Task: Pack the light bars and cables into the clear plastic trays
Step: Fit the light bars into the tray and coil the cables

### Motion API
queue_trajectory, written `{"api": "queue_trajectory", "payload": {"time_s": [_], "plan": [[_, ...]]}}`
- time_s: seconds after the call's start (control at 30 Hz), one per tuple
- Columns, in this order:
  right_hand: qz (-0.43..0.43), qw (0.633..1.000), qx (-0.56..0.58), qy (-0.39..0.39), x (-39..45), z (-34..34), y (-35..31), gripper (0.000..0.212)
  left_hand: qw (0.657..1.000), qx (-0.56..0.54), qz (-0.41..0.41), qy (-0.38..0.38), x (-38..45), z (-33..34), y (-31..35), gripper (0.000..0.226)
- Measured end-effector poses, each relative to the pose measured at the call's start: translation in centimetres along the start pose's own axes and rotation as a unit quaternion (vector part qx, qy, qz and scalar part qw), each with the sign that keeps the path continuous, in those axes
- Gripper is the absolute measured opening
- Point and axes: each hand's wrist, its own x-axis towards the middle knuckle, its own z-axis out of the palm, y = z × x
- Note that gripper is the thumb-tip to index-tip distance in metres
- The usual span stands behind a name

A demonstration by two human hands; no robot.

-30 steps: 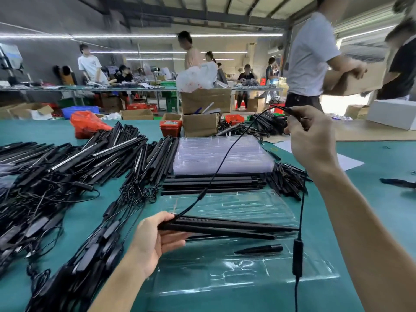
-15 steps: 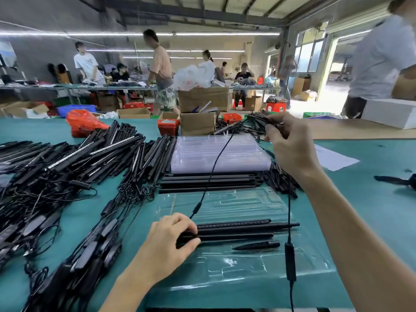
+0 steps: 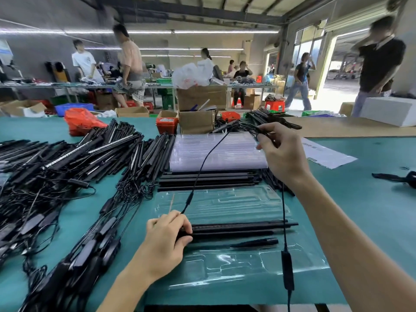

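Left hand (image 3: 165, 240) fingers grip light bars (image 3: 243, 229) in tray (image 3: 225, 271) | right hand (image 3: 282, 154) fingers pinch cable (image 3: 203, 164)

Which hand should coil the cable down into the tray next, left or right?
Right, probably. The right hand already pinches the cable up over the clear tray, inline controller dangling. The left hand grips the light bars in the tray.

light bars (image 3: 243, 229) lie in the near tray (image 3: 247, 266); tray stack (image 3: 216, 152) at twelve o'clock behind it, cable heap (image 3: 56, 188) at nine.
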Motion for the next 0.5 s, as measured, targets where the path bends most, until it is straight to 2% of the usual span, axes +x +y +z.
{"api": "queue_trajectory", "payload": {"time_s": [0.3, 0.5], "plan": [[0.014, 0.999, 0.010, -0.029, -0.1, -0.3, -0.2, 0.012, 0.996, -0.053, -0.002, -0.071, -0.6, -0.5, 0.1, 0.017], [0.077, 0.980, 0.157, -0.092, -0.2, -1.0, -1.2, 0.012, 0.991, -0.085, -0.035, -0.095, 0.1, -0.6, -0.4, 0.017]]}}
